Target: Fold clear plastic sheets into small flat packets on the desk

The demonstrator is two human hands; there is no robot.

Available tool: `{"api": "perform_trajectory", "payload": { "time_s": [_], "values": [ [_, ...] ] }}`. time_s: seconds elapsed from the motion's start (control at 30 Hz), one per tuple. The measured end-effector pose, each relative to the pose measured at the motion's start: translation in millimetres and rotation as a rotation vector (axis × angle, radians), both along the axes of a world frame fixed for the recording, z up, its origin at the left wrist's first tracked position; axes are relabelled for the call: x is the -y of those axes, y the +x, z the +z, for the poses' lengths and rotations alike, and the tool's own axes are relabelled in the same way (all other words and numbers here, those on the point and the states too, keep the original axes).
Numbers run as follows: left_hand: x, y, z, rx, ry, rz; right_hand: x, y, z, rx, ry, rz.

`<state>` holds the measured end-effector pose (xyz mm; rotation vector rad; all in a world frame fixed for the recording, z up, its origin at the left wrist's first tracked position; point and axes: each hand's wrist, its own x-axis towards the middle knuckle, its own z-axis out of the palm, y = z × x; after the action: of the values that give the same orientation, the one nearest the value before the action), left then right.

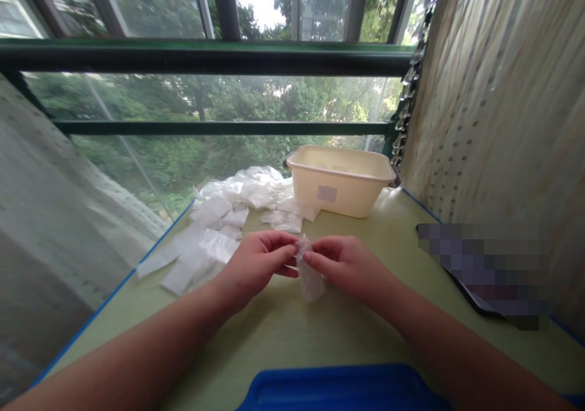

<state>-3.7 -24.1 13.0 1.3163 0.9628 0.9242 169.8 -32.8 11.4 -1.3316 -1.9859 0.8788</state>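
Note:
A small clear plastic bag [311, 282] hangs between my two hands above the table, its lower end pointing toward me. My left hand [264, 256] pinches its upper edge between thumb and fingers. On the other side, my right hand [343, 257] grips the same upper edge with thumb and index finger. Whether anything lies inside the bag cannot be made out. Just beyond my left hand is a heap of clear and whitish plastic bags [219, 246], some flat and some crumpled.
A cream plastic bin [342, 186] with dark handles and a small label stands at the back. A dark flat object, partly blurred out [479, 277], lies at the right. A blue plastic piece [342, 389] sits at the front edge. Curtains and a railed window surround the green table [219, 350].

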Motion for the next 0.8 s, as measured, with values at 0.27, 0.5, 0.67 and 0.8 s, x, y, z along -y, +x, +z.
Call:
{"api": "perform_trajectory", "payload": {
  "time_s": [0.27,0.5,0.67,0.8],
  "values": [
    [-1.5,-0.5,4.1,0.02,-0.025,-0.001,-4.4,0.8,0.6,-0.32,-0.321,-0.016],
    [1.1,-3.8,1.6,-0.159,0.143,0.059,-5.5,0.4,-3.9,-0.29,-0.148,-0.019],
    [6.1,-5.0,0.5,-0.325,0.566,0.234,-3.7,-2.3,-3.6,-0.087,0.096,-0.037],
    [10.7,-4.9,1.6,-0.441,0.766,0.237,-2.1,-3.7,-1.7,0.002,0.211,-0.045]
  ]
}}
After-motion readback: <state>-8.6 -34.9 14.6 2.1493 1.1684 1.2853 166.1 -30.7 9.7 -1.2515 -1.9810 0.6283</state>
